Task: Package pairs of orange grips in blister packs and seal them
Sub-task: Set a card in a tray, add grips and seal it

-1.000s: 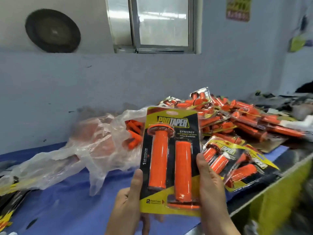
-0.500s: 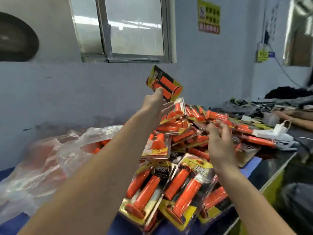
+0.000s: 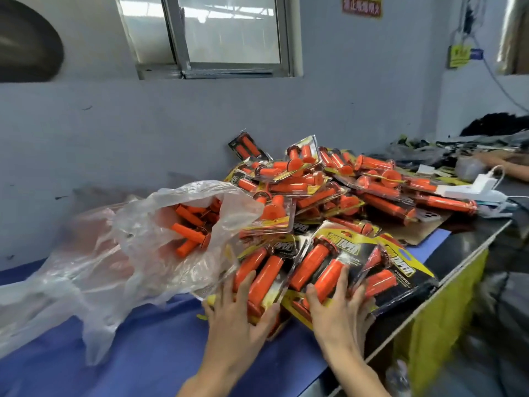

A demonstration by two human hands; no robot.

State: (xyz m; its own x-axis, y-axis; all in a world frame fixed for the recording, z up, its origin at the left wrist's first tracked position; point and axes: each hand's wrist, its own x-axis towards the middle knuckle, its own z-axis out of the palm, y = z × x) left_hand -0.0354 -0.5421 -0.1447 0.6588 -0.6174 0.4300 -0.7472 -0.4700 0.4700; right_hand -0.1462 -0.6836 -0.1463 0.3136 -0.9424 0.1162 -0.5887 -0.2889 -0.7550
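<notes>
Our L hand (image 3: 237,316) & R hand (image 3: 339,313) lie spread, fingers straight, flat on the pile's (image 3: 343,193) front blister packs (image 3: 267,272); bag (image 3: 134,259) w/ loose grips (image 3: 189,233) sits left.

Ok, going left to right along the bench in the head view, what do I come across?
Clear plastic bag holding loose orange grips → heap of blister packs, with left hand then right hand on its near edge → white charger.

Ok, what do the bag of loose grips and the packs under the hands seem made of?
Bag: thin clear plastic film, crumpled and see-through. Nearest pack: glossy clear plastic shell over printed card, going by the glare. Loose grips: matte orange, probably rubber, though the look leaves that open.
</notes>
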